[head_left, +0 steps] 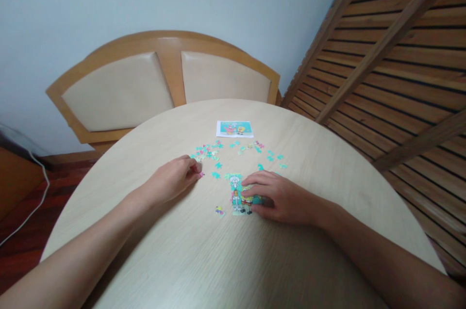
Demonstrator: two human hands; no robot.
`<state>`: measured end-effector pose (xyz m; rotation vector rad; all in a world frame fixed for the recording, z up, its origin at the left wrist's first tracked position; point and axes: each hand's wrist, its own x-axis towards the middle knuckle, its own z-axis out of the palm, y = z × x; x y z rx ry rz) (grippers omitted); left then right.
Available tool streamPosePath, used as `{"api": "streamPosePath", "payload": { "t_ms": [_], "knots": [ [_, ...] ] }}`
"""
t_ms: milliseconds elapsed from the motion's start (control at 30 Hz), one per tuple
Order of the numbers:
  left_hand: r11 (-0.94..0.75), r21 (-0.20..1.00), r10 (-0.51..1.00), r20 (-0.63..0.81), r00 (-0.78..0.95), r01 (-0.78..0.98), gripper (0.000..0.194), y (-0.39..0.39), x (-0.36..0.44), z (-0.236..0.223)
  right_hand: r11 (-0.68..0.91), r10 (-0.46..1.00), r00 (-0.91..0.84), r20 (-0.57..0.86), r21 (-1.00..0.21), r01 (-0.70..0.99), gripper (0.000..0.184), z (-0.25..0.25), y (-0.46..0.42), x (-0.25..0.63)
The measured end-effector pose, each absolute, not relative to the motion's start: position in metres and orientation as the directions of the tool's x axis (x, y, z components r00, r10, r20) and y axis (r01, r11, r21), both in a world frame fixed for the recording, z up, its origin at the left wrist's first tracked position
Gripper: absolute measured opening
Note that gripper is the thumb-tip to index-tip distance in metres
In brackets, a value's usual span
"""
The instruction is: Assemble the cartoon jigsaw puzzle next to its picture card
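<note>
A partly joined jigsaw puzzle (236,195) with cartoon figures lies flat on the round table (174,270). Over its right part rests my right hand (271,196), fingers spread and touching the pieces, hiding some of them. To the left, my left hand (178,175) has thumb and fingers pinched together beside a pink puzzle piece (202,174); the fingertips seem to be on it. A small colourful piece (220,210) sits just left of the joined part. Loose teal pieces (216,175) lie between the hands.
A picture card (235,129) showing cartoon figures lies at the back of the table. In front of it are a heap of loose pieces (207,150) and several scattered teal pieces (270,156). Beyond the table stands a padded bench back (176,56); wooden slats (393,47) rise on the right.
</note>
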<state>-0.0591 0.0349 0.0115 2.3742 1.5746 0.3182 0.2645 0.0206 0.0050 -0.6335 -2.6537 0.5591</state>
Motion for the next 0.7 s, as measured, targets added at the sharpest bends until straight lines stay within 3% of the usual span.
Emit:
{"api": "streamPosePath", "payload": {
  "t_ms": [167, 700],
  "knots": [
    [-0.397, 0.405, 0.892, -0.039, 0.449, 0.823, 0.018, 0.019, -0.047, 0.019, 0.823, 0.49, -0.836, 0.245, -0.445, 0.352, 0.027, 0.005, 0.021, 0.265],
    [-0.32, 0.714, 0.871, -0.036, 0.489, 0.622, 0.023, 0.001, -0.006, 0.011, 0.819, 0.501, -0.832, 0.24, -0.443, 0.365, 0.028, 0.005, 0.02, 0.265]
  ]
}}
